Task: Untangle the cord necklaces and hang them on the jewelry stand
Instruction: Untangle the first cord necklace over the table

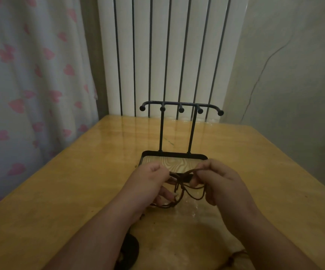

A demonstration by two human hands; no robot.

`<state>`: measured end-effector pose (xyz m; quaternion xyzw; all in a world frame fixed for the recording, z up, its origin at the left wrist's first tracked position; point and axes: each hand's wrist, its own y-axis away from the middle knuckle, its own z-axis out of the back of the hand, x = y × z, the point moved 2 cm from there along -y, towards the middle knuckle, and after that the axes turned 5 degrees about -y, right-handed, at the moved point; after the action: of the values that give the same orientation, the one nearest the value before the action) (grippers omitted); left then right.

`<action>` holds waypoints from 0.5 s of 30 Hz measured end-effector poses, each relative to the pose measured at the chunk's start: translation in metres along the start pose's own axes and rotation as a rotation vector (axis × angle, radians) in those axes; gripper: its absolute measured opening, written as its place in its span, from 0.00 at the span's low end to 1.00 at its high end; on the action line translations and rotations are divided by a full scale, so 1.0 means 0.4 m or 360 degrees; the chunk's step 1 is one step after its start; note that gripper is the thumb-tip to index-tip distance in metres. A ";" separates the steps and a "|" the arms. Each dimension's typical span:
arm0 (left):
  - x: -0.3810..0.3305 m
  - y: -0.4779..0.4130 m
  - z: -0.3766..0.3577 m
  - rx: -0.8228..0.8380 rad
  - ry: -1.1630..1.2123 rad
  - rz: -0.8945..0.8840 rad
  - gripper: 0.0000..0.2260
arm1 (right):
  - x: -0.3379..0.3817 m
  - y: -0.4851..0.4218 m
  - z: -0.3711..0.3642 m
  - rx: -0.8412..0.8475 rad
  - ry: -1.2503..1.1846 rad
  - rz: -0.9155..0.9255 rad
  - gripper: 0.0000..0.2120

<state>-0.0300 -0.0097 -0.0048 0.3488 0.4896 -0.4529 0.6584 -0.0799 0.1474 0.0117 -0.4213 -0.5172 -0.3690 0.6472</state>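
Pinching tangled brown cords [186, 172], both hands [150, 179] [217, 182] sit near the stand's [161, 131] tray [177, 154].

The stand [161, 133] rises mid-desk, its two thin posts set on a tray whose rim sits just beyond the left hand [150, 178] and right hand [218, 180]. Its top bar carries five knobbed pegs pointing near, with open air in front of and above them. There is a gap between the posts and over the tray floor. Wide strips of open desk [79, 182] lie left and right of the stand. The cords [189, 171] stretch between the hands and hang in loops to the desk, filling the space between them. A dark round thing [130, 248] lies near left under the left forearm, and a loose cord [235, 256] lies near right. The radiator [157, 55] closes the far side, and the curtain [31, 75] the left.
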 end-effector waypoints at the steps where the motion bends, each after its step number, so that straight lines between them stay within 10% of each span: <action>1: -0.002 0.001 -0.002 0.0020 0.0060 0.0036 0.09 | 0.001 -0.001 0.000 0.0027 -0.0184 -0.0080 0.08; 5: 0.002 -0.003 -0.008 0.0146 0.0334 0.0111 0.09 | -0.010 -0.011 -0.004 0.0052 -0.0552 -0.0297 0.08; 15: 0.006 -0.006 -0.003 0.0125 0.0124 0.0016 0.08 | -0.030 -0.015 0.017 -0.0048 0.0093 -0.0262 0.07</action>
<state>-0.0324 -0.0101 -0.0073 0.3942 0.4951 -0.4545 0.6269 -0.0902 0.1520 0.0017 -0.3759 -0.5253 -0.4409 0.6232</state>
